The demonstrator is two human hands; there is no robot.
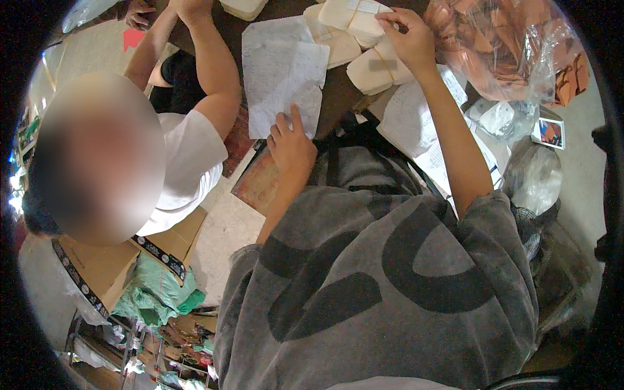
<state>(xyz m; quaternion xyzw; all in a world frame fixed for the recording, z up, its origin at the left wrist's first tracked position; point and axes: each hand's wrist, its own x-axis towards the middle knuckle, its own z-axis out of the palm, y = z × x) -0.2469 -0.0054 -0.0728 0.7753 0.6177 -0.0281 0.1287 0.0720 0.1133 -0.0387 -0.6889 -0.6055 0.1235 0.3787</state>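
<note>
My left hand (291,146) rests on the lower part of a creased white sheet of paper (276,65) with handwriting, its index finger stretched out. At the top of the view, my right hand (415,44) has its thumb and fingers pinched at the right edge of a bundle of cream flat pieces (348,17). That bundle is held by a rubber band and has a small paper slip on it. Below it lies another banded cream bundle (372,73), near my right wrist. More cream pieces (341,51) lie partly under the top bundle.
Clear plastic with orange-brown pieces (494,45) fills the upper right. Written papers (413,120) lie under my right forearm. At left sits another person in a white shirt (195,156), arms over the dark table. Cardboard (97,266) and a green bag (156,289) stand lower left.
</note>
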